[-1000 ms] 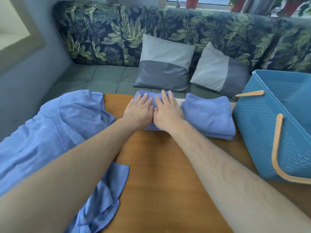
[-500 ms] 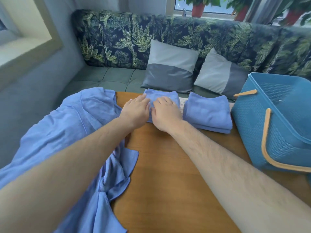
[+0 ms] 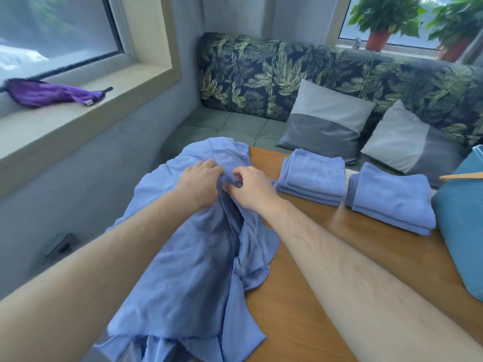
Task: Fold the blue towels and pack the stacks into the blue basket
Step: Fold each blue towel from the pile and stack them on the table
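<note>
Left hand (image 3: 200, 182) and right hand (image 3: 251, 188) pinch a crumpled blue cloth towel (image 3: 198, 257) on the brown wooden table (image 3: 287, 322); two folded blue towel stacks (image 3: 313, 176) sit between it and the blue plastic basket (image 3: 460, 231).

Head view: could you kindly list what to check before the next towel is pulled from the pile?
1. Grip: left hand and right hand both hold the crumpled blue towel pile: ok.
2. Only one towel gripped: cannot tell.
3. Bare wooden table beside the pile for folding: ok.
4. Tidy: left folded blue towel stack and right folded blue towel stack: ok.
5. Blue plastic basket has room: cannot tell.
</note>
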A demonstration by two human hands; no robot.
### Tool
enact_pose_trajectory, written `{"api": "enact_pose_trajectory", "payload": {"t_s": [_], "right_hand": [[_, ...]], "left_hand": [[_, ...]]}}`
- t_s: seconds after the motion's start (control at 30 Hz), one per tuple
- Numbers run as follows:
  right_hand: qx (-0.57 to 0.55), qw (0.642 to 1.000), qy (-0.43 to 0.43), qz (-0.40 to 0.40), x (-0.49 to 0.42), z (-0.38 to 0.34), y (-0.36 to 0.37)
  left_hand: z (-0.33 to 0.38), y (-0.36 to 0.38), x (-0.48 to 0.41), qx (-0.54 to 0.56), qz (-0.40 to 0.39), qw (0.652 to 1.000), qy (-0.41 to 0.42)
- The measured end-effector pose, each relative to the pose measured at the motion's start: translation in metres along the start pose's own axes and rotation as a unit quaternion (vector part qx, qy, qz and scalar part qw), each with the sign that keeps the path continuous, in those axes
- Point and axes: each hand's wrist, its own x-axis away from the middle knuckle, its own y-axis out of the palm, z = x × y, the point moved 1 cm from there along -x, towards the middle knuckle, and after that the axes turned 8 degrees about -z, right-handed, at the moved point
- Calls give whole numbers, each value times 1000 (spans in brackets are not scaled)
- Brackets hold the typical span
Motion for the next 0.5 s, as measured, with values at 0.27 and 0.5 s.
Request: {"api": "enact_pose_trajectory", "payload": {"t_s": [0.27,0.5], "right_hand": [[-31,999,15,33,-7,1,9],[-177,981,-30,74,46,19,-14]], "left_hand": [[-6,7,0,70,38,997,17],[22,7,-5,33,90,995,21]]}}
